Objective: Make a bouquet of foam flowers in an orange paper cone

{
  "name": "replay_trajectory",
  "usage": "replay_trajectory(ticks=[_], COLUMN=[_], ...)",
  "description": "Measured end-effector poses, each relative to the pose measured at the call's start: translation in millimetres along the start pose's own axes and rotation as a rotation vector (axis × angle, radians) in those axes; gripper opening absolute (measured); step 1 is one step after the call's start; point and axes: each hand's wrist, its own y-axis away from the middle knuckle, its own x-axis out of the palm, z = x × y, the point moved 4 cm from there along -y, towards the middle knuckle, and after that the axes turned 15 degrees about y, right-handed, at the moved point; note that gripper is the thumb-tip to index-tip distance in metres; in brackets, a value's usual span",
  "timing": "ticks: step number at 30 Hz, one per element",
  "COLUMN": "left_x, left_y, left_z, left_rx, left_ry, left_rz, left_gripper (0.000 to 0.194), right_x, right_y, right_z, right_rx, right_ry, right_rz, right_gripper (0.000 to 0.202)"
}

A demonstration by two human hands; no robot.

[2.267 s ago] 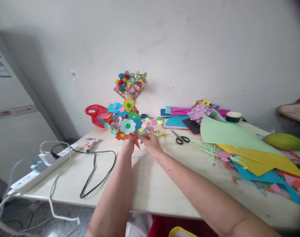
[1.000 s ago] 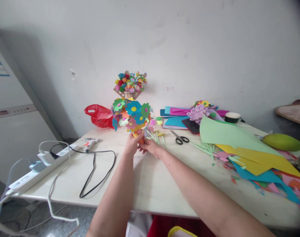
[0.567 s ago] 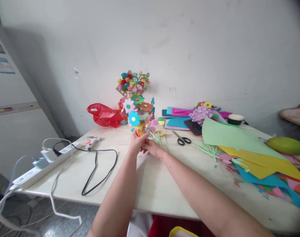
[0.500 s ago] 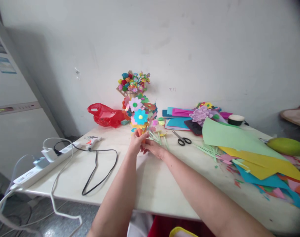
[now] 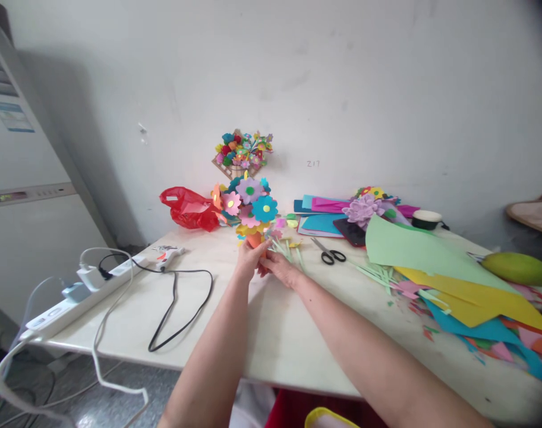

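Both hands hold a bouquet of foam flowers (image 5: 248, 205) upright over the middle of the table. Its blooms are purple, blue, pink, orange and yellow, above an orange base (image 5: 254, 239). My left hand (image 5: 249, 258) is closed round the left side of this base. From the right, my right hand (image 5: 280, 267) grips low on it, fingers curled under and partly hidden. Thin pale green strips (image 5: 283, 248) and a yellow scrap lie just behind the hands. Black-handled scissors (image 5: 328, 252) rest to the right.
A glue gun (image 5: 168, 257) with a black cord and a white power strip (image 5: 84, 297) lie at left. Behind is a red plastic bag (image 5: 188, 208). Coloured foam sheets (image 5: 435, 255) and scraps cover the right side. A flower basket (image 5: 242, 151) hangs on the wall.
The bouquet has turned in my hands, so different blooms face me and the flowers look more spread. Both hands stay in nearly the same place on the base.
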Motion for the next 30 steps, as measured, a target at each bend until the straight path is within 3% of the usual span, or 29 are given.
replay_trajectory(ticks=[4,8,10,13,16,20,24,30], left_x=[-6.4,-15.4,-20.0,-25.2,-28.2,-29.2,-27.5,-27.9], left_y=[-3,-9,-12,-14,-16,-16,-13,-10], left_z=[-3,-11,-12,-11,-8,-3,1,5], left_rx=[0.041,0.195,0.213,0.187,0.138,0.096,0.080,0.057], left_ry=[0.005,0.078,0.128,0.152,0.120,0.101,0.059,0.004], left_rz=[-0.030,-0.057,-0.071,-0.093,-0.132,-0.170,-0.157,-0.167], left_gripper=[0.039,0.030,0.029,0.032,0.036,0.041,0.042,0.043], right_x=[2,1,-5,-26,-57,-83,-79,-64], right_y=[2,2,1,0,2,1,-8,-28], right_z=[-4,-10,-9,-4,-1,-7,-6,2], right_rx=[0.059,0.181,0.192,0.167,0.153,0.206,0.198,0.300], right_ry=[0.070,0.209,0.299,0.453,0.547,0.651,0.866,1.262], right_rz=[-0.011,-0.105,-0.163,-0.312,-0.550,-0.701,-0.664,-0.451], right_gripper=[0.031,0.011,0.011,0.020,0.022,0.017,0.020,0.029])
